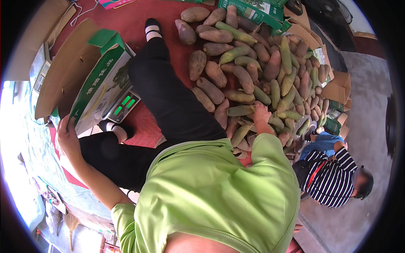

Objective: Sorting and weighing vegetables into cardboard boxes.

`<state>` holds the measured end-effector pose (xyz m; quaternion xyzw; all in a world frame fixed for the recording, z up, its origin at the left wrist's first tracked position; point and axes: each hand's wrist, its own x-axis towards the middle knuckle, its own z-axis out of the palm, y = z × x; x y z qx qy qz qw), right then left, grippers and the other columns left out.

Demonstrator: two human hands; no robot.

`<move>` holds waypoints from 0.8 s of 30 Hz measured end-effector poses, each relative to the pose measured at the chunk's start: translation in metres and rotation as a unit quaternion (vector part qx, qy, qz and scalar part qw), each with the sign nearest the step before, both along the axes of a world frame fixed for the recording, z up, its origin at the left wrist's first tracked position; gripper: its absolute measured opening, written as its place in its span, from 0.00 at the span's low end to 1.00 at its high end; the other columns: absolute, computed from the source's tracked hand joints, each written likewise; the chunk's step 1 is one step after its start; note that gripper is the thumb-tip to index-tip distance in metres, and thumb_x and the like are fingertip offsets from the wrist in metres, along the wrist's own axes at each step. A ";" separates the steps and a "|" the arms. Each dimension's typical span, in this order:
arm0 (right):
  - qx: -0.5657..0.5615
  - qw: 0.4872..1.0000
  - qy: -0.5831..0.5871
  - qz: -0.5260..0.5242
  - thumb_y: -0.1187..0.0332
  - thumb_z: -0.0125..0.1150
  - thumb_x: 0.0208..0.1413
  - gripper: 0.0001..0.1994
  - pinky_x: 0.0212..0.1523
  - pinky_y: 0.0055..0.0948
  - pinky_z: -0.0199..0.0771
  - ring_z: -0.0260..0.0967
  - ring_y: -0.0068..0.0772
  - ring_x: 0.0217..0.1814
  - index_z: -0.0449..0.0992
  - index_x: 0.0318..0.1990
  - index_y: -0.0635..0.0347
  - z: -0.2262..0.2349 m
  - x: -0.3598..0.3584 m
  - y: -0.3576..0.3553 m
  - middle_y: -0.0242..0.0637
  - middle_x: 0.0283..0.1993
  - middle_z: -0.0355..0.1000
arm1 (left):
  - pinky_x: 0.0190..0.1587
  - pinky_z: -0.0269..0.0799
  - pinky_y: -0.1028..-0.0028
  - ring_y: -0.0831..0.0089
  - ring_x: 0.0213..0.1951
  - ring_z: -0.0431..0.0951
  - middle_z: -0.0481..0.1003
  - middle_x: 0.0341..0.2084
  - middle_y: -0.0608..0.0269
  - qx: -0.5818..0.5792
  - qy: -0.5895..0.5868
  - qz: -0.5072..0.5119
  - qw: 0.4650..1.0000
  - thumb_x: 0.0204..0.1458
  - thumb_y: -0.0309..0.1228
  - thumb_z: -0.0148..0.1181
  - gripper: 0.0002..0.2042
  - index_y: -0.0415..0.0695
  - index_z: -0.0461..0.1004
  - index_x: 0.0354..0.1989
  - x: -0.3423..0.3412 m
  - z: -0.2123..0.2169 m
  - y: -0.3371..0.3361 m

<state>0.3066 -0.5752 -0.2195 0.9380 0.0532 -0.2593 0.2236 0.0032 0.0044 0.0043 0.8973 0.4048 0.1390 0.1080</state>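
Observation:
My left hand (68,137) is closed over the near edge of a green and white cardboard box (93,89), its fingers curled around the rim. The box stands open at the left, by a scale (122,109) with lit green displays. At the right, my right hand (262,114) is closed on the right end of a green radish (240,110), which lies on a large heap. The heap mixes long green radishes and reddish-brown roots (216,74) of similar shape. The undersides of my right fingers are hidden.
My legs stretch across the red floor covering (181,55) between box and heap. More cardboard boxes (337,86) stand behind the heap, with a green carton (253,10) at its far side. A person in a striped shirt (331,183) is at the right. A broom (71,223) is lower left.

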 end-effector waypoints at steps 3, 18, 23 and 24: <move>0.062 0.996 -0.016 0.057 0.66 0.62 0.46 0.23 0.49 0.47 0.65 0.62 0.35 0.56 0.66 0.51 0.46 0.015 0.003 0.014 0.29 0.53 0.65 | 0.36 0.70 0.71 0.63 0.34 0.78 0.77 0.32 0.60 0.036 0.008 0.005 0.999 0.52 0.29 0.56 0.07 0.45 0.76 0.38 -0.003 0.000 -0.002; 0.782 0.619 -0.067 0.029 0.76 0.54 0.55 0.18 0.57 0.28 0.62 0.64 0.29 0.56 0.66 0.54 0.67 0.188 0.060 0.218 0.41 0.53 0.67 | 0.34 0.69 0.65 0.60 0.34 0.75 0.73 0.27 0.66 0.088 0.056 0.059 0.993 0.52 0.37 0.53 0.07 0.54 0.77 0.35 0.011 0.016 -0.025; 0.917 0.382 -0.001 0.113 0.79 0.50 0.57 0.18 0.55 0.29 0.64 0.64 0.30 0.55 0.63 0.55 0.70 0.278 0.032 0.338 0.43 0.54 0.66 | 0.33 0.69 0.64 0.62 0.32 0.75 0.73 0.25 0.67 0.109 0.048 0.051 0.992 0.51 0.36 0.53 0.06 0.54 0.77 0.33 0.012 0.015 -0.026; 0.929 0.345 0.027 0.131 0.77 0.52 0.56 0.17 0.52 0.30 0.66 0.66 0.32 0.53 0.65 0.53 0.69 0.289 0.024 0.359 0.43 0.52 0.68 | 0.33 0.69 0.64 0.62 0.32 0.75 0.73 0.25 0.67 0.109 0.047 0.051 0.992 0.51 0.36 0.53 0.06 0.54 0.77 0.33 0.012 0.015 -0.026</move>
